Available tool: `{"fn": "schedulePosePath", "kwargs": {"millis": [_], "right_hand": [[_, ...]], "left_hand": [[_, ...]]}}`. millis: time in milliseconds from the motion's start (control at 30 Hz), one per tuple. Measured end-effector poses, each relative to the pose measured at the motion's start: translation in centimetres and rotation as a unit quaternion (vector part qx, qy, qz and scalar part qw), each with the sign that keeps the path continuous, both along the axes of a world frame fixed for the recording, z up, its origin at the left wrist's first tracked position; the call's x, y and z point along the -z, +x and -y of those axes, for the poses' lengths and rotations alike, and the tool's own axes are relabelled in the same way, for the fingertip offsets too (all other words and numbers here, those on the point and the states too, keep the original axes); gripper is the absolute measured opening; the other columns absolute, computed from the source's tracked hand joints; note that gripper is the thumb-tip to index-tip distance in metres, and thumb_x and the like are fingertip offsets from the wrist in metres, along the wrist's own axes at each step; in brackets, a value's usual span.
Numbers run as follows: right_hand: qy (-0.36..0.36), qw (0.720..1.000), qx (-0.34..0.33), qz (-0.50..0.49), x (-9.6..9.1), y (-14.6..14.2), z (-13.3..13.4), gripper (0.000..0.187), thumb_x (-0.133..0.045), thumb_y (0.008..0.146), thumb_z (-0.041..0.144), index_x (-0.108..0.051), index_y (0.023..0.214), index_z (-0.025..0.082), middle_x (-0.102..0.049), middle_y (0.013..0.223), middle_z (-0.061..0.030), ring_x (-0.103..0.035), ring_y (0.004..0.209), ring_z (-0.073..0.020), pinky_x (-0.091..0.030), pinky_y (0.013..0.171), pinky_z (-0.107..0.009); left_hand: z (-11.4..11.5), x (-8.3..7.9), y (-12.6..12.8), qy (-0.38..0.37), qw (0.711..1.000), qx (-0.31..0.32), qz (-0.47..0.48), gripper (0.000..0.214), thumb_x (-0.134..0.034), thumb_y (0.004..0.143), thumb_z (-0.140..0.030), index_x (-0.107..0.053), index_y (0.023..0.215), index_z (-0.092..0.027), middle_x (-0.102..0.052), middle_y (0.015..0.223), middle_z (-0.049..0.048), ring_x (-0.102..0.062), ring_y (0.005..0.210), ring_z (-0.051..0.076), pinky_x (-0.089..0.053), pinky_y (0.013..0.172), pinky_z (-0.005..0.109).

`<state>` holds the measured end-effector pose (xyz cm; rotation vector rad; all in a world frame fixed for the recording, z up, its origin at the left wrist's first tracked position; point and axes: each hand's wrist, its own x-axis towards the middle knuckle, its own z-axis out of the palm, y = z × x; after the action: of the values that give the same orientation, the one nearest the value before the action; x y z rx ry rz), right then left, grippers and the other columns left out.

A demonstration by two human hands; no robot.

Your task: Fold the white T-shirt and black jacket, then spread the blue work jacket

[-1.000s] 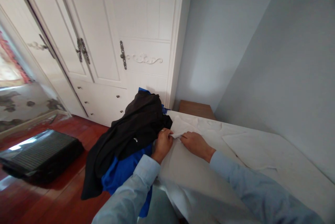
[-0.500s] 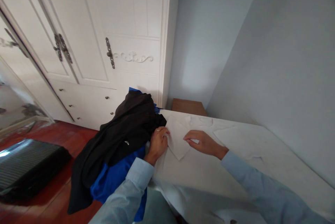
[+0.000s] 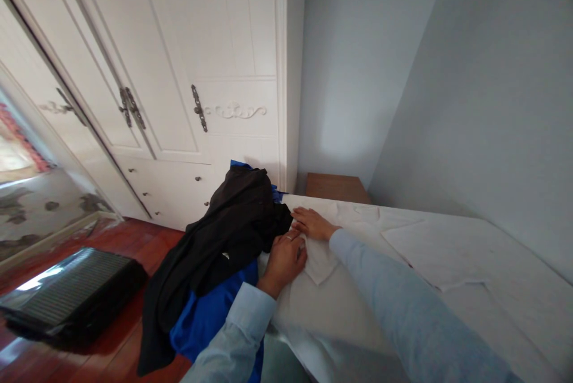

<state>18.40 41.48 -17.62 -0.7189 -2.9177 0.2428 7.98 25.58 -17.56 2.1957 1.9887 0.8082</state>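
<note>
A small pointed piece of white cloth [image 3: 320,268] lies flat on a larger white cover [image 3: 331,311]. My left hand [image 3: 284,259] is at its left edge, with fingers bent and thumb drawn in, pinching the cloth there; the fingertips are partly hidden. A ring shows on one finger. Just beyond it, my right hand [image 3: 313,224] lies over the far part of the cloth with fingers stretched out, its fingertips next to a black garment [image 3: 233,216]. The two hands nearly touch. Below the black garment hangs a blue garment [image 3: 201,320].
More flat white fabric pieces [image 3: 430,246] lie to the right on the cover. Behind stands a brown wooden box-like piece [image 3: 335,186] in the wall corner. A white wardrobe [image 3: 242,43] is ahead; a black ribbed case [image 3: 76,293] lies on the red floor at left.
My right hand has moved left and away from me, from a near pinch above the cloth to fingers laid out beside my left hand. The view has shifted slightly.
</note>
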Motion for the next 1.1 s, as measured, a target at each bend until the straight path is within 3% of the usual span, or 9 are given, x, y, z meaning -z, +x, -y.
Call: {"fn": "schedulePosePath", "kwargs": {"millis": [133, 300, 433, 533, 667, 767, 867, 967, 1100], "right_hand": [[-0.022, 0.999, 0.015, 0.024, 0.0, 0.3, -0.1, 0.056, -0.029, 0.106, 0.045, -0.04, 0.153, 0.016, -0.032, 0.161, -0.0162, -0.026, 0.15, -0.0296, -0.02, 0.12, -0.058], [0.017, 0.999, 0.04, 0.02, 0.0, 0.6, 0.3, 0.058, -0.029, 0.106, 0.042, -0.037, 0.153, 0.009, -0.029, 0.162, -0.0178, -0.025, 0.151, -0.0291, -0.018, 0.122, -0.052], [0.066, 0.992, 0.109, -0.012, -0.2, 2.7, 0.2, 0.058, -0.039, 0.104, 0.04, -0.04, 0.15, 0.005, -0.038, 0.157, -0.0209, -0.032, 0.147, -0.0301, -0.019, 0.123, -0.048], [0.088, 0.984, 0.153, -0.028, -0.9, 6.5, -0.5, 0.054, -0.042, 0.103, 0.036, -0.043, 0.148, 0.005, -0.044, 0.152, -0.0211, -0.039, 0.143, -0.0287, -0.024, 0.121, -0.045], [0.109, 0.97, 0.216, -0.014, -1.5, 14.2, -2.6, 0.054, -0.041, 0.103, 0.037, -0.048, 0.144, 0.004, -0.048, 0.148, -0.0229, -0.044, 0.14, -0.0296, -0.031, 0.118, -0.044], [0.103, 0.954, 0.28, 0.011, -0.8, 20.6, -3.9, 0.051, -0.039, 0.102, 0.036, -0.051, 0.142, 0.006, -0.049, 0.147, -0.0238, -0.046, 0.138, -0.031, -0.037, 0.113, -0.046], [0.08, 0.939, 0.333, 0.041, 0.5, 26.0, -4.1, 0.051, -0.038, 0.101, 0.036, -0.053, 0.141, 0.009, -0.049, 0.147, -0.0254, -0.047, 0.138, -0.0338, -0.04, 0.11, -0.051], [0.043, 0.923, 0.375, 0.079, 1.5, 29.2, -3.6, 0.055, -0.032, 0.102, 0.039, -0.048, 0.147, 0.011, -0.042, 0.154, -0.0217, -0.038, 0.145, -0.0315, -0.038, 0.112, -0.052], [0.029, 0.911, 0.398, 0.105, 1.6, 30.8, -2.9, 0.059, -0.026, 0.103, 0.04, -0.039, 0.153, 0.013, -0.033, 0.16, -0.0158, -0.029, 0.15, -0.0268, -0.029, 0.119, -0.049]], "left_hand": [[0.1, 0.1, 0.0, -0.014, 1.0, -0.002, -0.011, 0.025, -0.055, 0.09, -0.025, -0.069, 0.11, -0.022, -0.062, 0.136, 0.0117, -0.053, 0.132, 0.026, -0.043, 0.11, 0.045], [0.2, 0.4, -0.1, -0.038, 0.998, 0.021, -0.048, 0.046, -0.056, 0.092, -0.037, -0.057, 0.136, -0.021, -0.045, 0.154, 0.0142, -0.034, 0.148, 0.031, -0.033, 0.118, 0.052], [0.2, 0.4, 0.0, -0.057, 0.996, 0.018, -0.066, 0.048, -0.052, 0.095, -0.04, -0.056, 0.139, -0.02, -0.046, 0.154, 0.0147, -0.034, 0.148, 0.031, -0.03, 0.12, 0.052], [0.1, 0.2, 0.0, -0.057, 0.995, 0.017, -0.077, 0.048, -0.05, 0.096, -0.04, -0.056, 0.139, -0.018, -0.047, 0.153, 0.0148, -0.034, 0.148, 0.031, -0.031, 0.12, 0.051], [0.0, 0.1, -0.2, -0.071, 0.994, 0.021, -0.086, 0.044, -0.043, 0.099, -0.035, -0.056, 0.138, -0.019, -0.048, 0.152, 0.0143, -0.037, 0.147, 0.029, -0.033, 0.119, 0.051], [-0.5, -0.3, 0.1, -0.075, 0.993, 0.013, -0.09, 0.041, -0.04, 0.1, -0.035, -0.059, 0.134, -0.021, -0.051, 0.15, 0.0132, -0.04, 0.144, 0.029, -0.038, 0.116, 0.051], [-1.5, -1.0, 1.5, -0.062, 0.99, -0.016, -0.122, 0.043, -0.038, 0.1, -0.04, -0.066, 0.123, -0.015, -0.056, 0.143, 0.0186, -0.041, 0.143, 0.034, -0.039, 0.114, 0.052], [-3.3, -1.7, 3.8, -0.032, 0.988, -0.01, -0.151, 0.049, -0.036, 0.101, -0.043, -0.062, 0.128, -0.01, -0.05, 0.148, 0.0221, -0.035, 0.147, 0.034, -0.035, 0.118, 0.05], [-6.2, -1.3, 6.1, -0.063, 0.982, 0.063, -0.169, 0.057, -0.037, 0.1, -0.048, -0.051, 0.142, -0.012, -0.038, 0.158, 0.0198, -0.025, 0.152, 0.033, -0.028, 0.122, 0.052]]}}
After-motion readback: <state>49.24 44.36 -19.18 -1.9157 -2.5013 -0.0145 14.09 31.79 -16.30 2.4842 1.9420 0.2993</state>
